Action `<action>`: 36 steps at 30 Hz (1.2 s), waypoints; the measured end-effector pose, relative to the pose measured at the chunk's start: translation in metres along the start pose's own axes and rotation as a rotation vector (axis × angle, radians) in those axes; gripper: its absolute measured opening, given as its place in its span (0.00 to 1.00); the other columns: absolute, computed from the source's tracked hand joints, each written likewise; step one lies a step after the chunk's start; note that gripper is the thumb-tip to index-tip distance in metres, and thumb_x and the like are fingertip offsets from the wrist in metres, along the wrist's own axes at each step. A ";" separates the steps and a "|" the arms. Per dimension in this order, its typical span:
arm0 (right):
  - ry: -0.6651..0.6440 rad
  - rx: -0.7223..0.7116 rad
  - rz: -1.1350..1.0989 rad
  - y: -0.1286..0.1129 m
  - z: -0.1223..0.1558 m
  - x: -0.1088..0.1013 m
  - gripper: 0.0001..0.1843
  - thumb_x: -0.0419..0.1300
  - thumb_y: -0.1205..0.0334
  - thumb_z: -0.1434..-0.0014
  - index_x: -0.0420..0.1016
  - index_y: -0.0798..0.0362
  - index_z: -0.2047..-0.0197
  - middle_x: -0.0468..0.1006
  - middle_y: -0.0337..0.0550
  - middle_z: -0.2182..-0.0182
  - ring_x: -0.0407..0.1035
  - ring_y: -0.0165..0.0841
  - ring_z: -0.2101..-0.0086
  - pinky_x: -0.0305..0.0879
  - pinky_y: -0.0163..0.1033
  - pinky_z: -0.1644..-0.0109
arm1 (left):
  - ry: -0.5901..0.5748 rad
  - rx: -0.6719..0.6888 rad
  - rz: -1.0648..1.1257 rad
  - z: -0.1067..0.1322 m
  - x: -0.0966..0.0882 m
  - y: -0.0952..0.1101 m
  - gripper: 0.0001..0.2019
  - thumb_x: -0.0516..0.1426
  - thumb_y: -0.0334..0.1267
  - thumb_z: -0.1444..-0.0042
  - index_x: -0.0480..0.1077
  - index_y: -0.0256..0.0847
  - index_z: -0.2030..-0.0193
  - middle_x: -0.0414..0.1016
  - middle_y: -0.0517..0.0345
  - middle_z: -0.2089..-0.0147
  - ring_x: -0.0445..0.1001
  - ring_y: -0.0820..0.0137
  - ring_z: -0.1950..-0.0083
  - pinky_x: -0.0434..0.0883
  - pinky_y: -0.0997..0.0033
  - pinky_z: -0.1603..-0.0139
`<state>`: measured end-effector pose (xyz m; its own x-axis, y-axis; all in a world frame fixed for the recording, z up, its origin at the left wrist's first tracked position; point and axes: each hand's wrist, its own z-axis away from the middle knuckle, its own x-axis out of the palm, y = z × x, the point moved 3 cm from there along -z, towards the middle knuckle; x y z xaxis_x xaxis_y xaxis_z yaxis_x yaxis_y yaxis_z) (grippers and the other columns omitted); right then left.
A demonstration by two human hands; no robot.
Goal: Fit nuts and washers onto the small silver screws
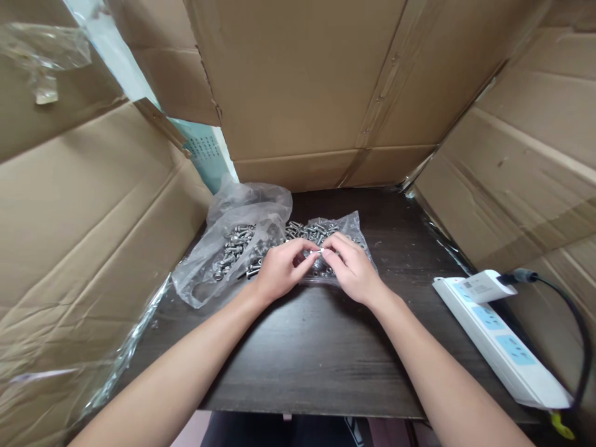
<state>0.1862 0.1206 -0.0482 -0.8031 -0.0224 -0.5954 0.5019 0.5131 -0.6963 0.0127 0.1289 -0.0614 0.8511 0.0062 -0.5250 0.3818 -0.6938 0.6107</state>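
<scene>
My left hand (278,268) and my right hand (352,267) meet over the dark wooden table (316,347), fingers pinched together on a small silver screw (317,251) held between them. Right beneath and behind the hands lies a clear plastic bag (347,225) with several metal screws on it. A second, larger clear plastic bag (223,254) with more screws lies to the left of my left hand. Both forearms reach in from the near edge.
Cardboard sheets wall the table in on the left (93,236), back (321,93) and right (526,161). A white power strip (503,347) with a white plug (487,285) and black cable (572,323) lies along the right side.
</scene>
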 end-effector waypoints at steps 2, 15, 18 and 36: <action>-0.003 -0.001 -0.004 0.001 0.000 0.002 0.13 0.50 0.61 0.28 0.66 0.51 0.67 0.68 0.41 0.66 0.65 0.35 0.65 0.59 0.41 0.58 | 0.005 0.001 0.002 0.001 0.001 -0.001 0.04 0.59 0.34 0.34 0.75 0.39 0.55 0.82 0.57 0.60 0.76 0.74 0.68 0.74 0.75 0.64; 0.001 -0.038 -0.022 0.003 0.000 0.004 0.15 0.48 0.62 0.28 0.64 0.51 0.69 0.67 0.42 0.68 0.64 0.35 0.66 0.59 0.42 0.59 | 0.003 0.028 -0.002 0.001 0.002 0.000 0.05 0.59 0.36 0.33 0.76 0.38 0.55 0.83 0.56 0.60 0.77 0.73 0.68 0.73 0.75 0.64; 0.015 -0.052 -0.009 0.004 -0.001 0.003 0.12 0.50 0.64 0.31 0.64 0.51 0.69 0.67 0.41 0.68 0.65 0.35 0.66 0.60 0.42 0.59 | -0.001 0.038 -0.008 0.001 0.002 0.000 0.05 0.59 0.36 0.32 0.76 0.38 0.55 0.82 0.56 0.60 0.76 0.74 0.68 0.73 0.76 0.64; 0.070 -0.046 0.040 0.002 0.000 0.004 0.12 0.50 0.64 0.29 0.67 0.51 0.67 0.69 0.41 0.65 0.66 0.34 0.64 0.60 0.42 0.56 | 0.019 0.026 -0.010 0.001 0.003 -0.002 0.04 0.60 0.34 0.34 0.74 0.39 0.55 0.81 0.57 0.59 0.75 0.74 0.68 0.73 0.75 0.64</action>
<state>0.1836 0.1213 -0.0518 -0.8040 0.0585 -0.5917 0.5201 0.5514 -0.6523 0.0140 0.1295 -0.0648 0.8541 0.0263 -0.5194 0.3808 -0.7119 0.5900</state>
